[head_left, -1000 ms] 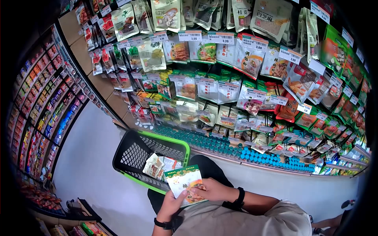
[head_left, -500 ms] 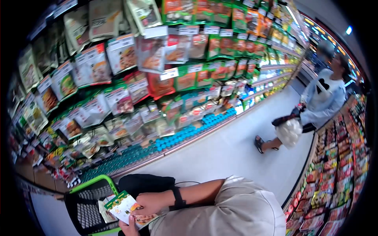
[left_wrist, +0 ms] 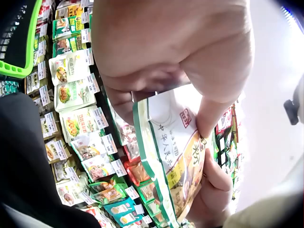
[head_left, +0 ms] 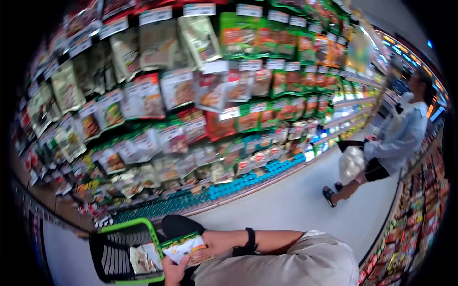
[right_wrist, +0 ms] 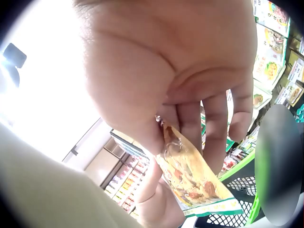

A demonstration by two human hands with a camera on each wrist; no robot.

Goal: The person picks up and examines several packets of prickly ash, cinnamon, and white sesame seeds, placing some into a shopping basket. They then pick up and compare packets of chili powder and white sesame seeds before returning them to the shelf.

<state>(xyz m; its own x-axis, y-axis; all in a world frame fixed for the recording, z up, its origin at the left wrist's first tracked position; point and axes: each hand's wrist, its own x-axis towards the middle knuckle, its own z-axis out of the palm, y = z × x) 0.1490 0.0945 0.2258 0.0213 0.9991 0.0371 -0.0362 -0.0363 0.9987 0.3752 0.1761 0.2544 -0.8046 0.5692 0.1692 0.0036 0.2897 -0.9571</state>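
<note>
A white seasoning packet [head_left: 183,247] with a green top band and a food picture is held between both hands, in front of the body. My left hand [head_left: 175,270] grips its near left edge, and in the left wrist view the thumb lies on the printed face. The right hand [head_left: 215,242] pinches the other side; in the right wrist view the packet [right_wrist: 194,178] runs down from between its thumb and fingers. Just left of the hands is a black shopping basket [head_left: 155,234] with a green rim. Pale packets [head_left: 143,259] lie inside it.
A wall of hanging seasoning packets [head_left: 143,97] with price tags fills the front. Rows of blue-capped containers [head_left: 257,175] line its base. Farther along the aisle, a person [head_left: 396,133] stands with a white bag [head_left: 352,164]. Another stocked shelf [head_left: 410,224] runs along the right.
The head view has swung right, bringing the person in the aisle into sight and shifting basket and hands leftward. Both hands keep holding the packet, which now looks flatter in view.
</note>
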